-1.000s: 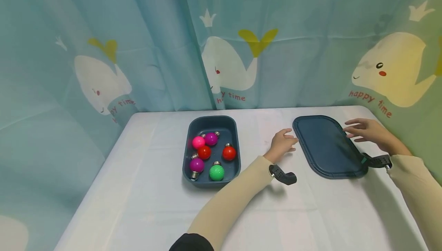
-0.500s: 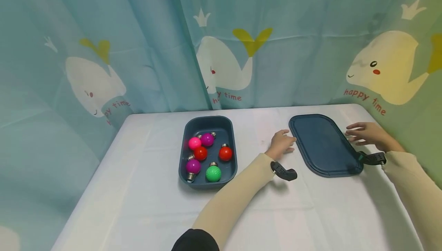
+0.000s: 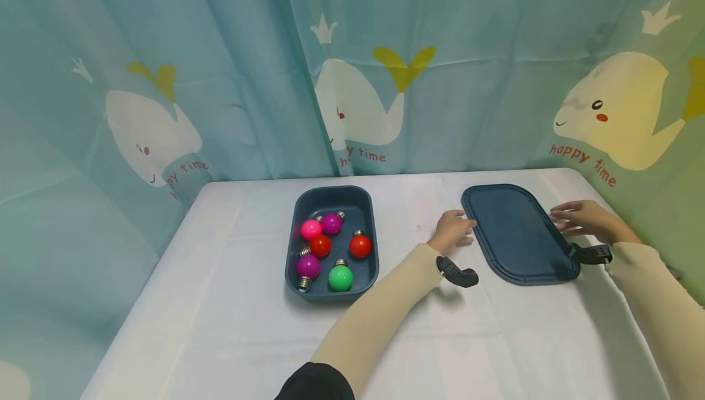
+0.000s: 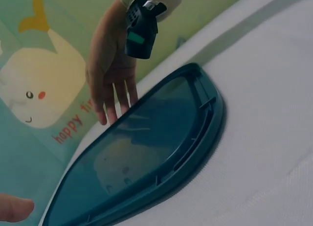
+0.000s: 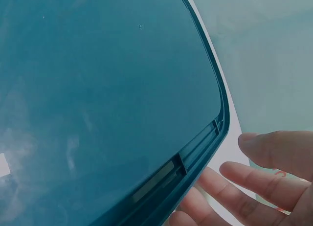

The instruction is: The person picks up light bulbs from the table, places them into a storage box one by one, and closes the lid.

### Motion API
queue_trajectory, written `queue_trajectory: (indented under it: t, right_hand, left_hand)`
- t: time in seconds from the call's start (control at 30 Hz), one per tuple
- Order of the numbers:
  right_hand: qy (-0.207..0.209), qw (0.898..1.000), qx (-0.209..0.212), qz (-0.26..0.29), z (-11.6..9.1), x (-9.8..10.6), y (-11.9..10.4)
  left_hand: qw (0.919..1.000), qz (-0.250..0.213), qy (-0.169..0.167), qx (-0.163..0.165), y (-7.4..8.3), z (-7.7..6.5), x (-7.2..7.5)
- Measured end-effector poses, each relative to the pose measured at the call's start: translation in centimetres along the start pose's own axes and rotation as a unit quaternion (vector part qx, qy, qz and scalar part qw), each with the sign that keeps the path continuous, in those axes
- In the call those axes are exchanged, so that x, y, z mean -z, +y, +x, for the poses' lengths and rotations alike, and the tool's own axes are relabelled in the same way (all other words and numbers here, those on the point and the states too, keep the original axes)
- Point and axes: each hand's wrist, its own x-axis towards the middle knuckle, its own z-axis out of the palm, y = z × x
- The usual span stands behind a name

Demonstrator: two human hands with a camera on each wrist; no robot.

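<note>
A dark blue rounded plastic lid (image 3: 518, 235) lies flat on the white table. My left hand (image 3: 454, 230) is at its left edge, fingers bent loosely over the rim. On the opposite side my right hand (image 3: 588, 219) hovers by the right edge, thumb and fingers apart. In the right wrist view the fingers (image 5: 244, 196) reach right to the outer rim of the lid (image 5: 122, 79), some partly hidden by it. The left wrist view has the left thumb (image 4: 15, 208) at its corner and my right hand (image 4: 110, 74) across the lid, fingers extended.
To the left stands a dark blue bin (image 3: 374, 271) holding several bulb-shaped pieces with metal screw bases, among them a green one (image 3: 340, 277), a red one (image 3: 360, 245) and a pink one (image 3: 311, 229). A whale-print curtain (image 3: 248, 82) hangs behind the table (image 3: 237, 326).
Both hands have come down and closer to the lid's edges, the right one moving slightly lower and inward. The view has shifted a little; lid and bin lie as before.
</note>
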Motion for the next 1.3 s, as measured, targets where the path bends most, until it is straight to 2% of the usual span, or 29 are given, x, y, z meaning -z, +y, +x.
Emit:
queue_trajectory:
  t: [0.03, 0.13, 0.5, 0.8, 0.93, 1.17, 1.3]
  right_hand:
    - [-0.002, 1.000, 0.000, 0.002, 0.0, 0.0, 0.0]
    - [-0.001, 1.000, 0.001, 0.008, 0.0, -0.2, -0.1]
    - [0.007, 1.000, 0.004, -0.002, -0.2, -0.8, -0.4]
    - [0.001, 1.000, -0.002, 0.005, -0.4, -1.0, -0.4]
    - [0.007, 1.000, 0.006, 0.023, -0.7, -1.2, -0.4]
    - [0.021, 0.999, 0.003, 0.046, -0.9, -1.4, -0.3]
    - [0.019, 0.995, 0.017, 0.096, -1.0, -1.6, -0.2]
  left_hand:
    - [0.9999, -0.004, 0.003, 0.013, 0.9, -1.1, 0.1]
    - [0.9998, -0.010, 0.009, 0.014, 1.0, -1.4, -0.1]
    - [0.9999, -0.013, 0.011, 0.000, 0.4, -1.4, 0.0]
    - [0.9992, -0.015, 0.017, -0.031, -0.1, -1.3, -0.1]
    - [0.9987, -0.022, 0.014, -0.045, -0.2, -1.3, 0.1]
    - [0.9968, -0.016, 0.044, -0.064, -0.5, -1.3, 0.1]
    - [0.9951, -0.015, 0.060, -0.077, -0.5, -1.2, 0.2]
